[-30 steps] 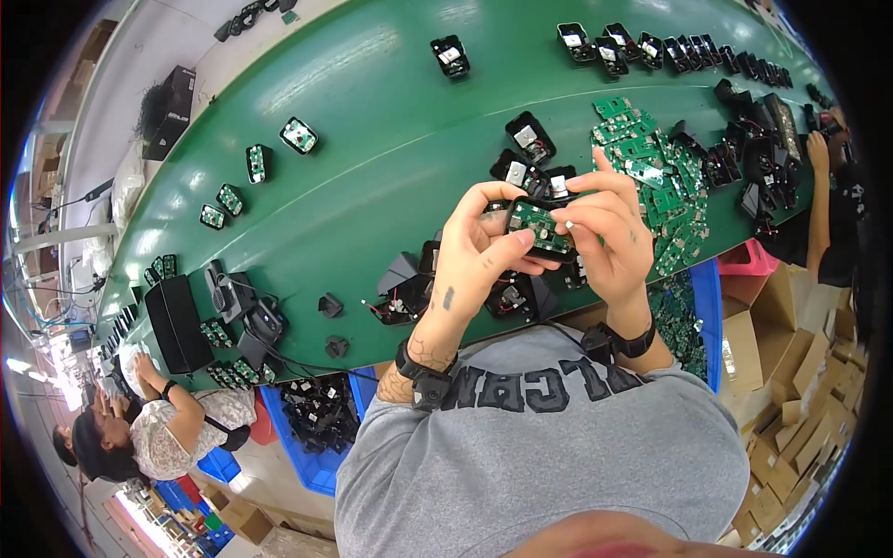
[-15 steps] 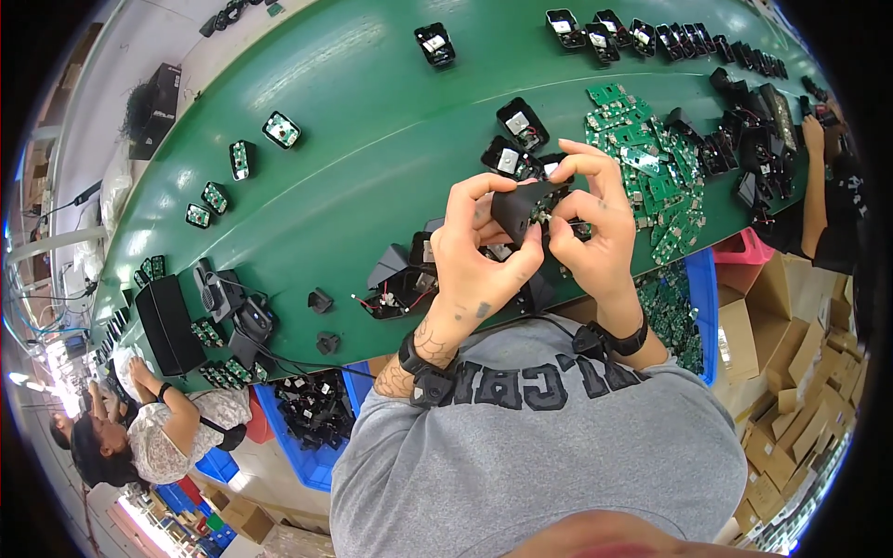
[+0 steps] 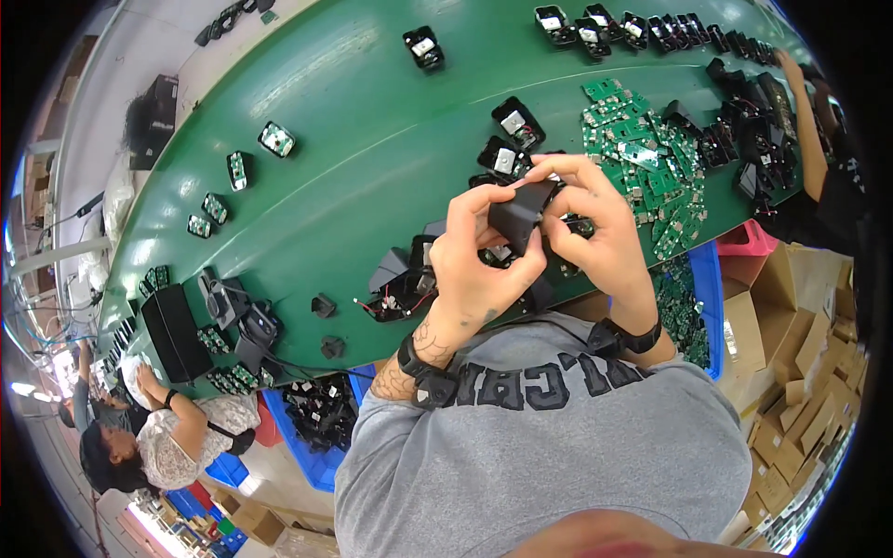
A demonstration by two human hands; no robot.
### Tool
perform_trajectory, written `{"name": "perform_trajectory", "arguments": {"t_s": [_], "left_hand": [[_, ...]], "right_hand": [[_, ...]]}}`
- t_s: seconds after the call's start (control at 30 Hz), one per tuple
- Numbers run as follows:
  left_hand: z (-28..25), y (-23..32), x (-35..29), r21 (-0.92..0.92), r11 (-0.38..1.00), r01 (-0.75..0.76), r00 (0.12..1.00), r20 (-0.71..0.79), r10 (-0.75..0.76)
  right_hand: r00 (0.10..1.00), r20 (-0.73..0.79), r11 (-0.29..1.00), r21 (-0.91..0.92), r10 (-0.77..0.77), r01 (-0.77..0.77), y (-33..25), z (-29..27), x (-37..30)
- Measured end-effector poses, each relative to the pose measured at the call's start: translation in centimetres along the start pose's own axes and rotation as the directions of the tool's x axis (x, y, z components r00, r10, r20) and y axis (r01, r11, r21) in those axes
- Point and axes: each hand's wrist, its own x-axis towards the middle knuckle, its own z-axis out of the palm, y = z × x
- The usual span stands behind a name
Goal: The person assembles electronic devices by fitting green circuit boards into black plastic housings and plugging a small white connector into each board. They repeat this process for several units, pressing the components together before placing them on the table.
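At left, small cases [image 3: 289, 150] on the tabletop [image 3: 353, 186] hold boards [image 3: 276, 139]; nearer, the left bin [image 3: 321, 472] holds dark parts [image 3: 319, 409]. The left hand [image 3: 474, 256] has its grip closed around the casing [image 3: 516, 214], raised over the tabletop between both hands. The right hand [image 3: 595, 223] curls at its right edge; whether it pinches anything, I cannot tell. The step looks like fingertip work there; the next move likely calls for a steady left grip. The right bin [image 3: 713, 312] holds more boards.
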Motion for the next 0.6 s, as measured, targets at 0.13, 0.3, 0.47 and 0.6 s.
{"name": "perform_trajectory", "arguments": {"t_s": [0.13, 0.3, 0.47, 0.6], "left_hand": [[-0.3, 0.2, -0.1, -0.038, 0.989, 0.14, 0.99, -0.005, -0.14], [-0.3, 0.1, -0.8, -0.047, 0.993, 0.107, 0.993, 0.048, -0.105], [-2.3, -1.7, 1.3, -0.435, 0.732, 0.524, 0.85, 0.318, -0.419], [-3.9, -2.6, 1.1, -0.394, 0.652, 0.648, 0.755, 0.444, -0.482]], "right_hand": [[0.999, 0.03, 0.999, 0.026, 0.043, -0.044, -0.5, -1.2, 0.1], [0.97, 0.118, 0.958, 0.166, 0.214, -0.232, -0.2, -1.4, -0.3], [0.926, 0.059, 0.895, -0.241, -0.373, 0.376, 0.3, -1.7, -0.2], [0.853, 0.265, 0.826, -0.24, -0.449, 0.51, 1.1, -2.2, -0.7]]}}
